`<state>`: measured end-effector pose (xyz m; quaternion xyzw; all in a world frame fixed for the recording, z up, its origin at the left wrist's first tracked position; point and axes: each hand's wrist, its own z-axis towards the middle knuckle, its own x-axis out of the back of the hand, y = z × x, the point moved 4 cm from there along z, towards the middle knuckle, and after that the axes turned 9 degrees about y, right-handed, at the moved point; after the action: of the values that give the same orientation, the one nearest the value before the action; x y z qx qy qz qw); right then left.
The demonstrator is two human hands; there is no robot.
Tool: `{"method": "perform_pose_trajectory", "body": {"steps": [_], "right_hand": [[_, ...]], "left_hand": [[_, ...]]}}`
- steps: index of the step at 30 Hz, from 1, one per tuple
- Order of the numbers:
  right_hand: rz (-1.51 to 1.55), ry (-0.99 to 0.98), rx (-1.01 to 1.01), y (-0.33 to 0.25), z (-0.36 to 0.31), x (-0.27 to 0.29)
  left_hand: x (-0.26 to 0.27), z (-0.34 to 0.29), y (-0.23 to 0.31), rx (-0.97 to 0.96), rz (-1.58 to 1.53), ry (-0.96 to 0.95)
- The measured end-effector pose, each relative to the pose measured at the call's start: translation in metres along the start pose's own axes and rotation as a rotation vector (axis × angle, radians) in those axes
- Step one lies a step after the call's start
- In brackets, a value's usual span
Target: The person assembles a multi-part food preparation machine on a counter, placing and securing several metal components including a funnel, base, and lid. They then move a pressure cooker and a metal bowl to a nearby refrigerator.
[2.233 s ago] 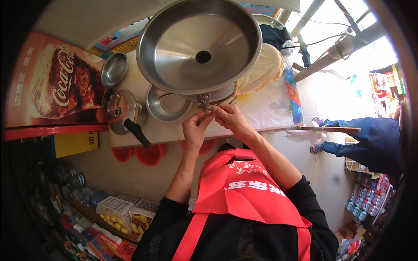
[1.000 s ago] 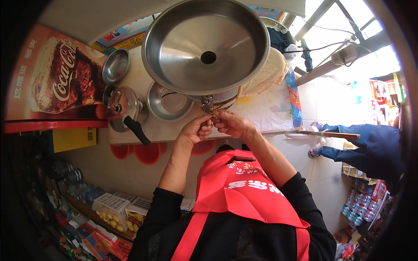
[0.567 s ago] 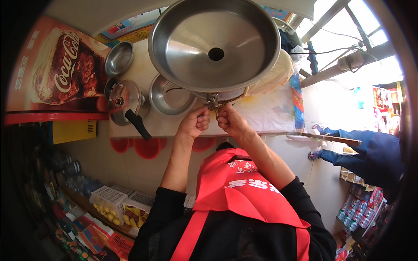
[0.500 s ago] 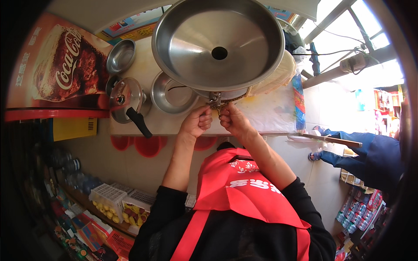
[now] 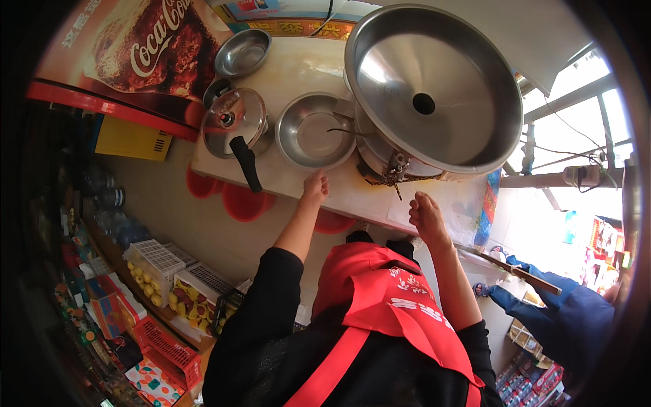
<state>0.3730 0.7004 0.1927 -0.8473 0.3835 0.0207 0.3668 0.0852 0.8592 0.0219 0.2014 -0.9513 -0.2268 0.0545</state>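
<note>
A large steel funnel-shaped hopper with a round hole in its middle sits on a machine at the far side of the table. On the machine's near side is a metal latch with a short dark chain hanging from it. My right hand is just right of the chain and apart from it, its fingers curled with nothing seen in them. At the table's near edge, just below a wide steel bowl, my left hand is loosely closed; nothing shows in it. A thin spout reaches over the bowl.
Left of the bowl stands a pressure cooker with a black handle jutting over the table's edge. Behind it lies another steel bowl. Red basins are under the table. At right, a person's blue-clad legs show beside a wooden stick.
Both hands have come off the latch and chain and moved apart, the left one toward the bowl. The chain now hangs free. The whole view has turned and shifted.
</note>
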Motion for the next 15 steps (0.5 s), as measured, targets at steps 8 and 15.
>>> {"method": "perform_pose_trajectory", "body": {"steps": [8, 15], "right_hand": [[-0.227, 0.05, -0.159, 0.051, -0.005, 0.019], [-0.815, -0.033, 0.098, 0.054, 0.015, -0.012]], "left_hand": [[0.01, 0.121, -0.016, 0.117, -0.647, -0.019], [-0.002, 0.097, -0.001, -0.037, -0.633, -0.256]]}}
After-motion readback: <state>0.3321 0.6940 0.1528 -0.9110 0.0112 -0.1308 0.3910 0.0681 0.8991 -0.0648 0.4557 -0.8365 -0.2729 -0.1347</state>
